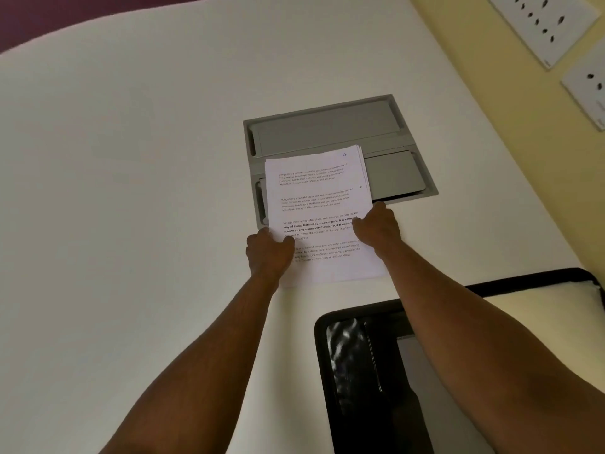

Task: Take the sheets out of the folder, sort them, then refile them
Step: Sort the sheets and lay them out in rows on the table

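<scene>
A stack of white printed sheets [319, 198] lies on the white table, its far half over a grey hatch. The top sheet bears a handwritten 4 in its far right corner. My left hand [269, 250] grips the stack's left edge, thumb on top of the paper. My right hand [378, 226] grips the right edge, thumb on the sheet. A black zip folder [360, 362] lies open at the near right of the table, partly hidden under my right forearm.
The grey cable hatch [330, 132] is set flush in the white table [131, 191]. A yellow wall with white socket plates [540, 24] rises at the right. The table's far edge curves at the top left.
</scene>
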